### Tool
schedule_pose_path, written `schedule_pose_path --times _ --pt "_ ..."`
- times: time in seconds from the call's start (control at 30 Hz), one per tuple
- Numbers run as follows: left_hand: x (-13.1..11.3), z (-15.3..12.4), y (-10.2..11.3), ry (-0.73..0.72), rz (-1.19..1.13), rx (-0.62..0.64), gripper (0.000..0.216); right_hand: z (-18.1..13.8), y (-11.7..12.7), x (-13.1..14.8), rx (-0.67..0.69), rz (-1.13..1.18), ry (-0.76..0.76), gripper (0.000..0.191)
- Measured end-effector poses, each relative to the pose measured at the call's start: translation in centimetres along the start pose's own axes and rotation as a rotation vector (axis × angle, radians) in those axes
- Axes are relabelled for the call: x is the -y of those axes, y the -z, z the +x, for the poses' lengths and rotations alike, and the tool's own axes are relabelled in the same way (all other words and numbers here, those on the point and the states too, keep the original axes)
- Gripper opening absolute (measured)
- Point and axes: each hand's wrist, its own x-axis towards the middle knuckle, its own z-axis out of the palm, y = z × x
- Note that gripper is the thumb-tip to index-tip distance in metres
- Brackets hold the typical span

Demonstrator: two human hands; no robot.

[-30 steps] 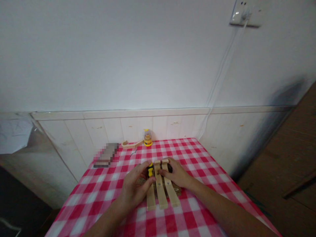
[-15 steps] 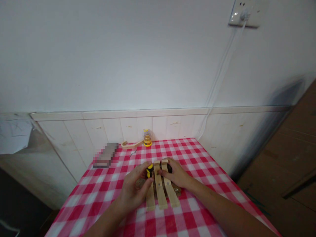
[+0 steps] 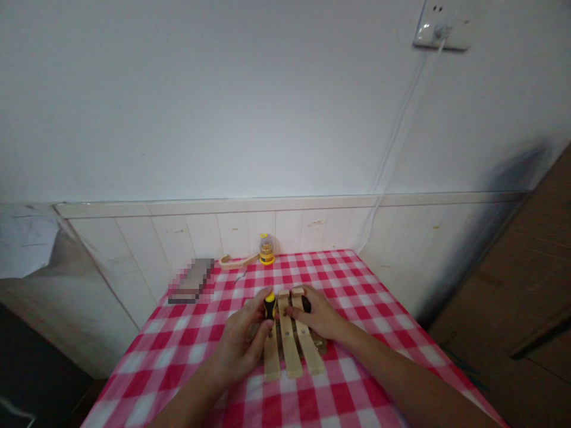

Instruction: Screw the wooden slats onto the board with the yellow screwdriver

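My left hand (image 3: 243,339) grips a black and yellow screwdriver (image 3: 270,305) between thumb and fingers, upright over the left one of three pale wooden strips. These strips (image 3: 292,356) lie side by side with screws in them, on a brownish base that is mostly covered. My right hand (image 3: 323,315) is closed around the far part of the middle and right strips, its thumb resting on the middle one. The screwdriver's tip is hidden behind my fingers and the strip.
A small clear jar with a yellow base (image 3: 266,249) stands at the back of the checked tablecloth (image 3: 357,380). Beside it lies a curved wooden piece (image 3: 232,263), with a thin dark item (image 3: 241,277) in front. A blurred flat object (image 3: 191,280) is at the left edge.
The screwdriver has turned and stands more upright in my left hand, whose fingers have shifted slightly. My right hand and the wooden strips have stayed in place.
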Motion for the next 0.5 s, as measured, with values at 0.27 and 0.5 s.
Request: schedule_pose_path --times 0.27,0.5 --pt "0.6 -0.3 -0.8 0.041 -0.086 -0.09 0.064 -0.2 0.1 0.0 -0.006 0.002 -0.002 0.019" --pt "3.0 -0.5 -2.1 0.136 0.02 -0.392 0.053 -0.1 0.0 -0.1 -0.017 0.008 0.007 0.019"
